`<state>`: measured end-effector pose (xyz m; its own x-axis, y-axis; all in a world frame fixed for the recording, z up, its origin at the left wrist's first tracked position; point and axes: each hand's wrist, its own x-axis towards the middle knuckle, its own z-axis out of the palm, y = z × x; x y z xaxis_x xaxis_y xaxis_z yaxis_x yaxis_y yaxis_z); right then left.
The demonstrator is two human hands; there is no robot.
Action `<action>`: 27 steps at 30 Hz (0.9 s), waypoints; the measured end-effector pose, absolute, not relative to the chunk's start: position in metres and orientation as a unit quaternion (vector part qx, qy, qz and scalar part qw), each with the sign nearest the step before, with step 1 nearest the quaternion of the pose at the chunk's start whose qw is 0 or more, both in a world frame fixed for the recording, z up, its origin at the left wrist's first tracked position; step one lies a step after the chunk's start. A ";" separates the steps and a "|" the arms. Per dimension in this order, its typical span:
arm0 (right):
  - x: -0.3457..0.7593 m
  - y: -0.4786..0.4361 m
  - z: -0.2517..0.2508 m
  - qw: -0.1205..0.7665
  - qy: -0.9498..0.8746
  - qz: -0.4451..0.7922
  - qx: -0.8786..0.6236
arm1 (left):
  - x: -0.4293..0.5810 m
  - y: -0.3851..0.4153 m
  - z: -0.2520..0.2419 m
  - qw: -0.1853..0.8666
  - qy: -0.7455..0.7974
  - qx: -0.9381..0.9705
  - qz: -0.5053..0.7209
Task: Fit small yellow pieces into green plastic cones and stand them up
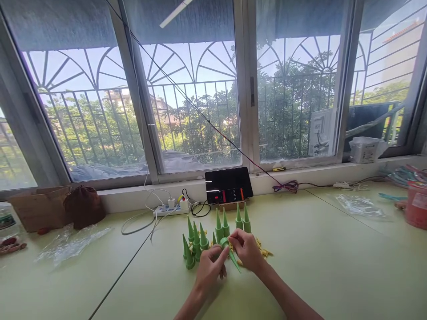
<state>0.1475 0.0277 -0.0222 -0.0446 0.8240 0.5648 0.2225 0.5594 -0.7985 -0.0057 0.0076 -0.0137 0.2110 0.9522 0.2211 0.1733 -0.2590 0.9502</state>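
My left hand (210,267) is closed around the collar end of a green pointed plastic spike (234,261), whose tip slants down toward me on the right. At that wide end my right hand (247,252) makes a pinch; whatever lies between its fingertips is too small to make out. More green spikes (196,244) stand points up to the left of my hands. Two pairs of upright spikes (219,224) are just behind them. Small yellow pieces (266,252) lie scattered beside and partly behind my right hand.
A tablet (229,186) leans at the sill behind the spikes. Left of it lie a power strip (171,209) and cables. Clear plastic bags (73,243), a cardboard box (42,209) and a brown pouch (84,206) occupy the left. A red tub (416,206) is far right.
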 end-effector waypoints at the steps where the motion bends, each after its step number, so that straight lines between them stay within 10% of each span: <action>1: 0.148 0.028 -0.023 0.571 -0.672 0.266 -0.390 | -0.006 0.008 -0.014 0.423 0.432 0.652 0.458; 27: 0.150 0.029 -0.025 0.558 -0.673 0.279 -0.398 | -0.004 0.004 -0.010 0.323 0.424 0.690 0.490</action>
